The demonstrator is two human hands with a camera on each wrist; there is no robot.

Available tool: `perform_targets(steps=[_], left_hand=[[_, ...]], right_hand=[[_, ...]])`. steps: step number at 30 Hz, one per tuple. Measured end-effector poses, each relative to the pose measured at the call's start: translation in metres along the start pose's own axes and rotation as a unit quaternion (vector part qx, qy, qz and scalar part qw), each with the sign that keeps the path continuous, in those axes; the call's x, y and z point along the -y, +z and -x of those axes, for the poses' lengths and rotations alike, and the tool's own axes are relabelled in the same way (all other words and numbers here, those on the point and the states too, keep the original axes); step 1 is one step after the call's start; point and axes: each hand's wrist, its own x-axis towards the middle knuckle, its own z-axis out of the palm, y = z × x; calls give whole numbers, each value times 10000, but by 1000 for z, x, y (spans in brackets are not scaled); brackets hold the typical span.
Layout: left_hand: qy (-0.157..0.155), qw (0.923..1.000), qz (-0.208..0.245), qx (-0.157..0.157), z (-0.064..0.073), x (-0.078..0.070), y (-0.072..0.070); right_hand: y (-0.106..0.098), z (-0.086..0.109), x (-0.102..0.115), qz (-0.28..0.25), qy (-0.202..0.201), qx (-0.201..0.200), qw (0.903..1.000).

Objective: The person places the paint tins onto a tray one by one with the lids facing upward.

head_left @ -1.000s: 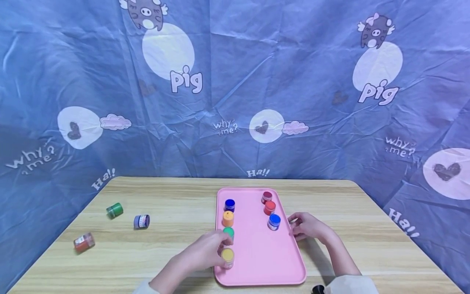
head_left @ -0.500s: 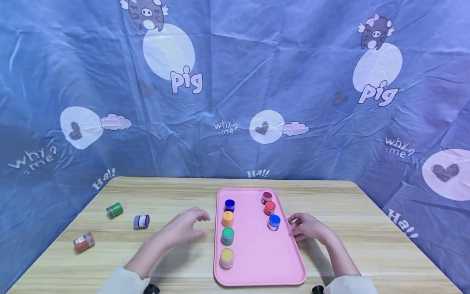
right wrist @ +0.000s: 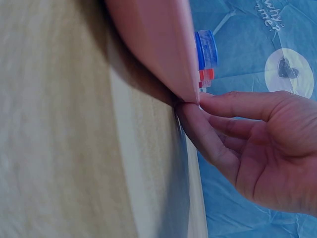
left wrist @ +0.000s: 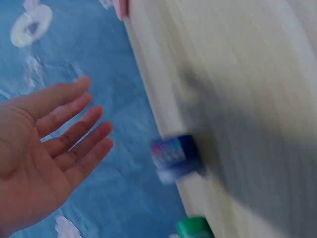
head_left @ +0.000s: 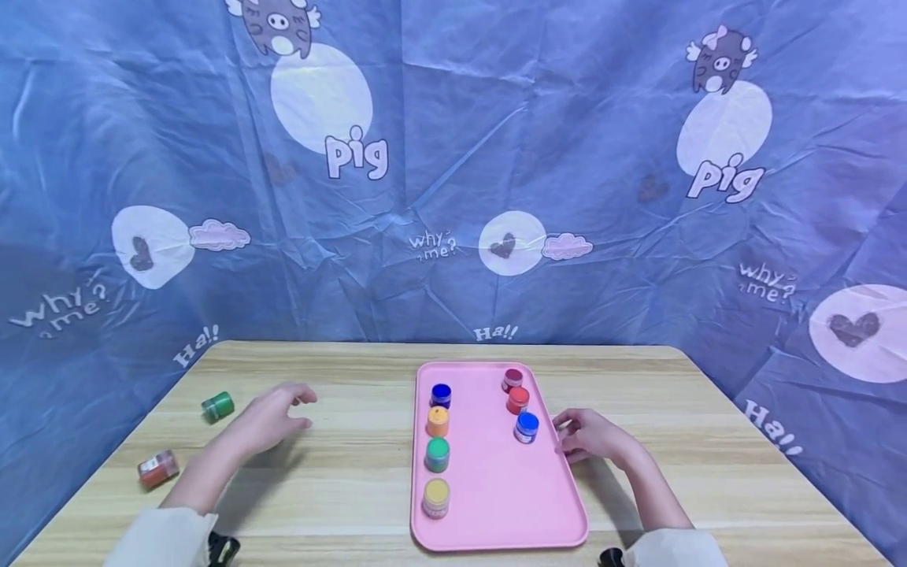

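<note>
My left hand (head_left: 272, 417) hovers over the left side of the table with its fingers apart, holding nothing. Below it lies a purple paint jar (left wrist: 174, 157), blurred in the left wrist view and hidden by the hand in the head view. A green paint jar (head_left: 217, 407) and a red paint jar (head_left: 158, 469) lie on their sides left of that arm. My right hand (right wrist: 262, 144) pinches the right rim of the pink tray (head_left: 510, 504) between thumb and finger. Along the tray's left side stand dark blue, orange, green (head_left: 437, 454) and yellow (head_left: 435, 498) jars.
On the tray's right side stand a dark red jar (head_left: 512, 380), a red jar (head_left: 518, 400) and a blue jar (head_left: 527, 427). Behind the wooden table (head_left: 340, 504) hangs a blue printed curtain (head_left: 425, 157).
My left hand has let go of the yellow jar on the tray and moved left, over the purple jar. The right hand has stayed at the tray's rim.
</note>
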Motion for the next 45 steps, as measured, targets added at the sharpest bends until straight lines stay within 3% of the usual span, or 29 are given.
perform_targets(steps=[4, 15, 22, 26, 31, 34, 37, 40, 45], left_hand=[[-88, 9998, -146, 71, 7, 23, -4], [-212, 9987, -3, 465, 8, 50, -9], [-28, 9996, 0, 298, 7, 57, -5], [-148, 9995, 148, 240, 8, 59, -4], [-321, 9989, -289, 208, 8, 59, -4], [-394, 9986, -301, 157, 10, 58, -4], [-287, 9995, -20, 129, 14, 58, -4], [29, 9991, 342, 232, 15, 59, -4], [279, 9974, 458, 472, 15, 61, 0]], right_hand=[[0, -1, 0, 8, 1, 12, 10000], [-1, 0, 0, -32, -57, 97, 9999], [0, -2, 0, -41, -27, 97, 9999], [0, -2, 0, -49, -8, 70, 10000], [0, -1, 0, -94, -13, 66, 9999], [0, -1, 0, -112, -39, 96, 9999], [0, -1, 0, -122, -54, 121, 9998], [0, -1, -1, -96, -58, 124, 9999], [0, 0, 0, -63, 9, 85, 9999]])
